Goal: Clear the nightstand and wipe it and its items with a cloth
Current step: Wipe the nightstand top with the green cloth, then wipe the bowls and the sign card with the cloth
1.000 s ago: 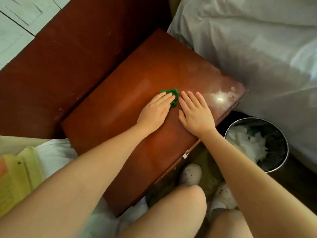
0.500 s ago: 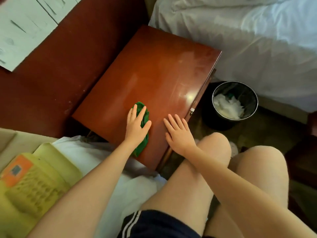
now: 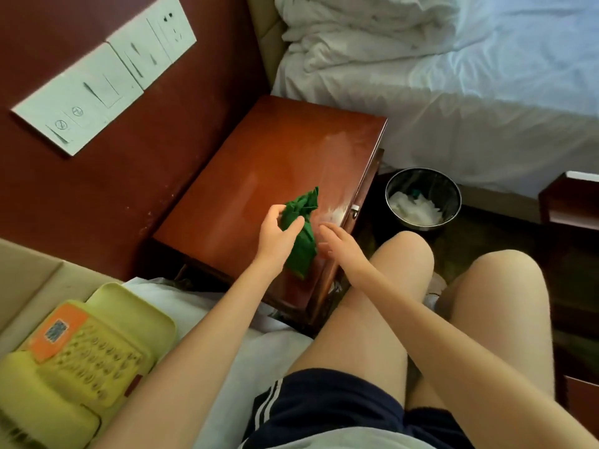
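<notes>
The red-brown wooden nightstand [image 3: 259,176] stands between the wall and a bed, its top bare. My left hand [image 3: 278,236] holds a crumpled green cloth [image 3: 301,228] lifted above the nightstand's near right part; the cloth hangs down past my wrist. My right hand [image 3: 340,243] hovers just right of the cloth, near the nightstand's front edge, fingers loosely bent and holding nothing.
A yellow telephone [image 3: 74,358] lies on the white bedding at lower left. A black waste bin [image 3: 423,197] with white tissue stands on the floor right of the nightstand. A white bed [image 3: 453,92] is behind. Wall switch panels [image 3: 97,79] sit upper left. My knees are in front.
My left hand has lifted the cloth off the nightstand top, where it was pressing it flat. My right hand has come off the surface too. The view pulled back.
</notes>
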Demonstrator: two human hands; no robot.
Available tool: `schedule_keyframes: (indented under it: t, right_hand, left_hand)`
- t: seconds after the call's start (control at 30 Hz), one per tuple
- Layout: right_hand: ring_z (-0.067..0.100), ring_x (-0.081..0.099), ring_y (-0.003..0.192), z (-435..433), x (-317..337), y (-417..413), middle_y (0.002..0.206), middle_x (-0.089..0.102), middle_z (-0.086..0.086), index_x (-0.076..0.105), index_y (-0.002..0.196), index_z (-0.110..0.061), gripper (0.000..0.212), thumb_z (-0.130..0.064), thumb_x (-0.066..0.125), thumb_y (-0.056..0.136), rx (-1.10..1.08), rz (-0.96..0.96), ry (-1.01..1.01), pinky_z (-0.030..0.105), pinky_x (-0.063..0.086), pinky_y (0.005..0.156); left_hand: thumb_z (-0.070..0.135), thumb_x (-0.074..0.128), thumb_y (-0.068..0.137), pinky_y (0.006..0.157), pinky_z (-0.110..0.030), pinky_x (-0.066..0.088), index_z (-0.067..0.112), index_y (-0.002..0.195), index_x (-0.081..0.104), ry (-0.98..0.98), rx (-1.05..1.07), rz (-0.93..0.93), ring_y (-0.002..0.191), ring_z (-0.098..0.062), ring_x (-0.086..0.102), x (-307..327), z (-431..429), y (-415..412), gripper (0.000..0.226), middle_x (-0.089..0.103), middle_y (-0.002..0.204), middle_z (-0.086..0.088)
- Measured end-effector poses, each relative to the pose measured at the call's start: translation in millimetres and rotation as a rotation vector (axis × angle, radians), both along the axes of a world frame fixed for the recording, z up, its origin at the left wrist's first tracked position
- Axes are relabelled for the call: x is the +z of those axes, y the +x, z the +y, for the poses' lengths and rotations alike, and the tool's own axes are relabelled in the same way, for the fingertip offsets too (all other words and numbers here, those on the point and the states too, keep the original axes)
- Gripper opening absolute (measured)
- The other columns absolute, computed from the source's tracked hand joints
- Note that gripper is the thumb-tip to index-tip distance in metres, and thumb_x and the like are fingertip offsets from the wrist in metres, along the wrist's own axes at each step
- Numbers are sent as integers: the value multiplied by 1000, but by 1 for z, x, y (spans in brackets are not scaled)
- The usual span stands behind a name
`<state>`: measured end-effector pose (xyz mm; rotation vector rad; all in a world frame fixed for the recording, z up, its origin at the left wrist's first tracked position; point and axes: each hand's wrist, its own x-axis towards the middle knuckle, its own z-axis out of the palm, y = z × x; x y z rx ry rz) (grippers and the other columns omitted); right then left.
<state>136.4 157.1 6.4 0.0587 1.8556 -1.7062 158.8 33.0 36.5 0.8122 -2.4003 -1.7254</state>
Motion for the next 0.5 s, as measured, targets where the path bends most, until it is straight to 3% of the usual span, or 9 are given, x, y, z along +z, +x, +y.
schedule_keyframes:
  t: [0.1, 0.23, 0.33, 0.43, 0.5]
  right_hand:
    - [13, 62, 103, 10, 30, -1, 110, 66, -4, 54, 122, -23, 37, -46, 37, 98, -16, -248, -378, 33, 50, 88]
    - [21, 64, 105, 34, 47, -6, 114, 66, 6, 54, 121, -14, 32, -31, 56, 94, -125, -112, -394, 40, 54, 86]
    - [23, 65, 103, 61, 52, -12, 114, 66, 10, 53, 121, -8, 37, -27, 62, 91, -288, -65, -337, 38, 55, 84]
    - [24, 66, 99, 93, 60, -15, 109, 68, 11, 56, 118, -5, 32, -25, 58, 93, -370, -41, -425, 34, 56, 77]
    - [23, 67, 95, 117, 70, -17, 105, 69, 10, 59, 114, -5, 26, -22, 53, 96, -413, -49, -520, 32, 56, 74]
  left_hand:
    - [22, 62, 90, 87, -37, 53, 22, 103, 56, 123, -68, 52, 101, -19, 60, 20, 21, -6, 13, 60, 108, 0]
    - [20, 63, 90, 83, -37, 56, 27, 89, 65, 329, -52, 48, 96, -21, 66, 45, 47, -21, 7, 69, 98, -1]
    - [17, 58, 93, 79, -30, 56, 21, 97, 68, 211, -143, 130, 90, -14, 67, 58, 71, -29, 11, 70, 93, 2]
    - [24, 57, 93, 76, -37, 56, 11, 92, 67, 6, -239, 161, 85, -20, 66, 65, 98, -42, 16, 70, 89, -4]
    - [25, 58, 93, 72, -35, 55, 6, 92, 61, 73, -229, 113, 85, -24, 65, 68, 121, -52, 20, 67, 88, -7]
